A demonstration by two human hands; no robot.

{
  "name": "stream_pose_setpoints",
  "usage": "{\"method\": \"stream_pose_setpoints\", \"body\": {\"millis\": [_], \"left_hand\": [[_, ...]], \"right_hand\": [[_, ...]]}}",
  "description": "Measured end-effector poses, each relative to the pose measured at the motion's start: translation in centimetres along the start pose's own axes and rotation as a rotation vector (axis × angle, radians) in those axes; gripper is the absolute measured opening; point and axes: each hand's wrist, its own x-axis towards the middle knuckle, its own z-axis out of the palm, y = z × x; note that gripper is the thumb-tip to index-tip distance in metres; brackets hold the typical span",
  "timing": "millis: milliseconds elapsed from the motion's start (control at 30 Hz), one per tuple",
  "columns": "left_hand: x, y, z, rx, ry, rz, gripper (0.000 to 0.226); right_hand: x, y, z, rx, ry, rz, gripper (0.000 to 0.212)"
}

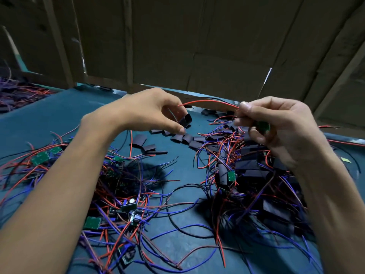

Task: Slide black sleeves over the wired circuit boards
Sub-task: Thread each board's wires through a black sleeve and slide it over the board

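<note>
Left hand [158, 109], grip pinching one black sleeve [185, 120] between thumb and fingertips, raised just above the bench [79, 107]. Right hand [276, 127], grip curled round a small green circuit board [263, 126] and its wires, red and black leads [209, 102] arcing left toward the sleeve's mouth. Below, a row of spare sleeves [181, 137] between both hands; bare boards [40, 157] tangled in wire at left; sleeved boards [250, 165] heaped at right. Likely risks: loose lead tips splaying and missing the flattened opening, the sleeve collapsing under the pinch, or trailing wires snagging the pile beneath.
</note>
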Motion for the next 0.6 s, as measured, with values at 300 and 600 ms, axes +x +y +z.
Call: {"method": "stream_pose_setpoints", "body": {"millis": [300,600], "left_hand": [[-0.3,0.3,-0.1,-0.082,0.044,0.075,0.034],[-0.2,0.4,-0.1,-0.082,0.107,0.110,0.033]], "right_hand": [[0.1,-0.1,-0.6,-0.113,0.034,-0.051,0.013],[-0.3,-0.7,-0.8,-0.190,-0.069,-0.059,0.019]]}}
